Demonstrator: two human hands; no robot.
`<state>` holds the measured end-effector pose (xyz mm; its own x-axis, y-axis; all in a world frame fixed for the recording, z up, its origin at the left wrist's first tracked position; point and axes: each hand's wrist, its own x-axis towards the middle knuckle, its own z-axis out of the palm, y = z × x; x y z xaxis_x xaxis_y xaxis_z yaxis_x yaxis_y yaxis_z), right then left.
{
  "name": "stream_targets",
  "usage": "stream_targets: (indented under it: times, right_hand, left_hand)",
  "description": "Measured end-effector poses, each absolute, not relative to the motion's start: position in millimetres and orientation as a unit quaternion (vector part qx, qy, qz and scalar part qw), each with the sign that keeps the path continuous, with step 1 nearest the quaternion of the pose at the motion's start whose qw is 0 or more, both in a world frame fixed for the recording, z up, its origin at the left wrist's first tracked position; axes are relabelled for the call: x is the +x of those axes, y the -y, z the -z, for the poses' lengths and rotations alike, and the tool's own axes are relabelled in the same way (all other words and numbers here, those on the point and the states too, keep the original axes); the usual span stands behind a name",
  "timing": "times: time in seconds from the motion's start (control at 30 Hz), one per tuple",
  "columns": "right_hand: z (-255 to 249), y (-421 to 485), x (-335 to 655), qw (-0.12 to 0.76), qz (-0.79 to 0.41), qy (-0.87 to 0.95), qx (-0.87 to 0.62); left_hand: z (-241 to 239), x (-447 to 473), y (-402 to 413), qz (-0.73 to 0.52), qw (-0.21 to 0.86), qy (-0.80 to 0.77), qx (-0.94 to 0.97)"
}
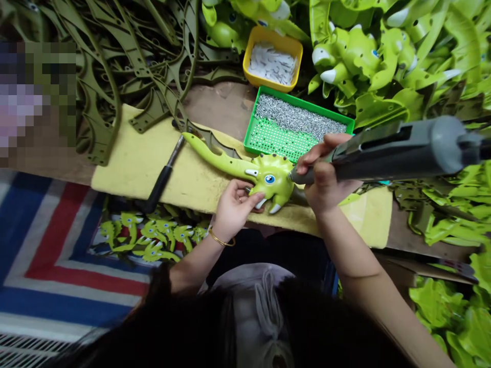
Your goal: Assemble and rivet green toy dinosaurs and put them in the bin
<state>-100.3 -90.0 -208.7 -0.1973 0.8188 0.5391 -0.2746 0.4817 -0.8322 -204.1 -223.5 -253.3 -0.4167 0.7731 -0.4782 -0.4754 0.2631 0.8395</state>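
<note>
Pinching triceratops head [279, 177] low with left hand [235, 207] — likely light, stiff, slick, best held there — clasping power screwdriver [391, 153] in right hand [325, 185]

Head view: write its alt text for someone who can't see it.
A person's left hand holds a lime toy over a yellow cloth; the right hand grips a gray tool, its tip at the toy. Beyond are a green tray of metal bits, a yellow tub of white pieces, and piled green parts and olive parts.
</note>
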Motion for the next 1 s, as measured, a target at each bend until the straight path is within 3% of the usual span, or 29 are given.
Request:
stream_targets:
  times: [0.17,0.23,0.33,0.67,0.87,1.0]
  right_hand:
    - [183.5,77.8,-114.8,0.628,-0.418,0.625,-0.204]
    - [186.4,65.2,-126.6,0.662,-0.356,0.617,-0.232]
    - [206.8,48.0,-138.9,0.645,-0.306,0.632,-0.302]
    - [227.9,45.8,-139.1,0.626,-0.396,0.610,-0.281]
    - [181.7,61.4,-133.2,0.701,-0.409,0.560,-0.168]
    - [154.4,108.4,-117.1,0.648,-0.462,0.587,-0.151]
  left_hand:
    - [251.2,-204.4,222.0,-0.587,0.534,-0.596,0.118]
    - [251.5,-204.8,221.9,-0.587,0.536,-0.594,0.120]
    - [251.9,-204.8,222.3,-0.590,0.538,-0.591,0.115]
    - [253.3,-203.6,223.5,-0.593,0.542,-0.583,0.120]
    - [255.1,-210.9,225.8,-0.577,0.572,-0.562,0.157]
    - [257.3,-216.6,228.6,-0.571,0.595,-0.527,0.204]
